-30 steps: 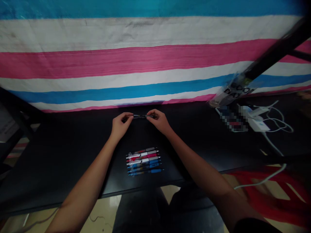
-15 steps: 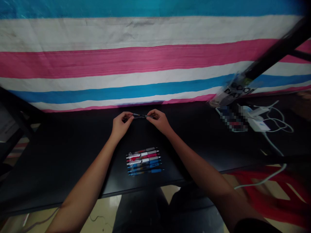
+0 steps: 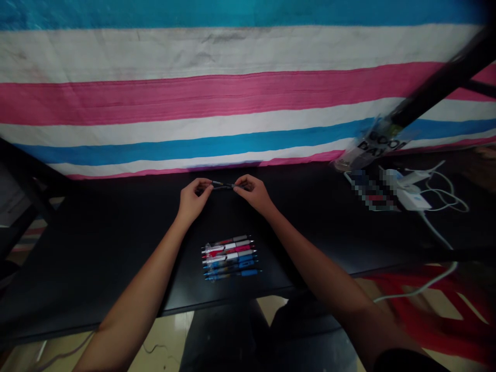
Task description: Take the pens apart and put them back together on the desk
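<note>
Near the back of the black table, a dark pen [image 3: 222, 184] lies crosswise between my fingertips. My left hand [image 3: 195, 197] pinches its left end, and my right hand [image 3: 252, 192] pinches its right end; the fingers cover both tips. Whether it is one pen or two side by side, I cannot tell. Closer to me, a row of several pens [image 3: 229, 258] in grey, white, red and blue lies on the table, all pointing sideways. Clear plastic wrap [image 3: 210, 251] shows over their left part. Neither hand touches that row.
The black table [image 3: 116, 248] meets a striped sheet [image 3: 232, 93] at its back. To the right are a bottle-like clear container with lettering [image 3: 368, 147], a blurred-out phone-like item [image 3: 372, 190] and a white power strip [image 3: 413, 196] with cables. A red stool-like object [image 3: 434, 320] stands below.
</note>
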The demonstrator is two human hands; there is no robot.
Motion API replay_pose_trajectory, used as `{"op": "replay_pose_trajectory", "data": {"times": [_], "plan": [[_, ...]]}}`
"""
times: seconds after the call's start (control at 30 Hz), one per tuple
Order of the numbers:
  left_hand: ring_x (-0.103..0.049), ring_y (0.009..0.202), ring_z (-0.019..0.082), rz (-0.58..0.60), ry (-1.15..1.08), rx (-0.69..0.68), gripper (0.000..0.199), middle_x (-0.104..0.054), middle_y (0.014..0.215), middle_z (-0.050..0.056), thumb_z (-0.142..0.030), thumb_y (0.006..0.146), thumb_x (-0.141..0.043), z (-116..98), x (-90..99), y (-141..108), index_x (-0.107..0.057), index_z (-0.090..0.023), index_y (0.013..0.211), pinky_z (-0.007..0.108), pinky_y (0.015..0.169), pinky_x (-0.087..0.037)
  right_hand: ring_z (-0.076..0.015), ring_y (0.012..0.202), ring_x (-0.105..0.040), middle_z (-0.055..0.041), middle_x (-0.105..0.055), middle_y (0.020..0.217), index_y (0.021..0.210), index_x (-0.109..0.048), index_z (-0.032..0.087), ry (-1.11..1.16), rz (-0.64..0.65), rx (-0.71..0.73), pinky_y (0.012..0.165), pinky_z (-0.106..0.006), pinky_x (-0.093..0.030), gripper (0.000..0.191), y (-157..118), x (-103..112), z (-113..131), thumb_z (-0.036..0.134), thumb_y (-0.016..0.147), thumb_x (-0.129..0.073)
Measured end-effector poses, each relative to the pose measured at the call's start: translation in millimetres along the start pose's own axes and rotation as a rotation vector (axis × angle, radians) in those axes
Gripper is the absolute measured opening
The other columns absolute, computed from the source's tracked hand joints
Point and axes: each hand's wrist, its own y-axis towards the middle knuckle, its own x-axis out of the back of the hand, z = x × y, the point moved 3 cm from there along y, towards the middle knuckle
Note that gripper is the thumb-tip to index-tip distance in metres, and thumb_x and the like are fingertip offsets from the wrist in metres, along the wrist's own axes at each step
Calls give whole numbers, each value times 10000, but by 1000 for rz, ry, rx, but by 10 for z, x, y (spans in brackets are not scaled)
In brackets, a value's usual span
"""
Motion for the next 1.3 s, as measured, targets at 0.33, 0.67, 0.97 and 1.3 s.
{"op": "replay_pose_trajectory", "data": {"times": [0.33, 0.67, 0.97, 1.3], "plan": [[-678, 806, 185, 3, 5, 0, 173, -747, 930, 63, -306, 866, -695, -19, -1, -8, -718, -178, 979, 315, 772, -528, -186, 750, -631, -27, -675, 811, 845, -662, 205, 21, 1, -4, 710, -335, -503, 208, -1, -7, -7, 377, 774, -753], [-682, 828, 187, -4, 43, -8, 195, -748, 934, 55, -318, 874, -672, -12, 9, -12, -722, -173, 994, 303, 763, -512, -184, 775, -657, -33, -696, 820, 868, -683, 192, 30, -6, 6, 743, -328, -512, 198, -2, -10, 2, 378, 813, -724], [-675, 797, 180, -16, 51, -5, 200, -746, 910, 53, -327, 868, -666, 12, 29, 3, -716, -176, 988, 295, 729, -507, -189, 766, -667, -42, -717, 814, 877, -702, 196, -3, 3, 6, 723, -327, -521, 201, 1, 1, -11, 389, 825, -715], [-670, 791, 176, 11, 63, -8, 184, -740, 902, 44, -316, 873, -655, 9, 12, -11, -719, -176, 975, 288, 719, -488, -198, 742, -708, -44, -734, 758, 844, -713, 186, 51, 0, -41, 714, -327, -535, 177, -1, -25, -30, 361, 821, -706]]}}
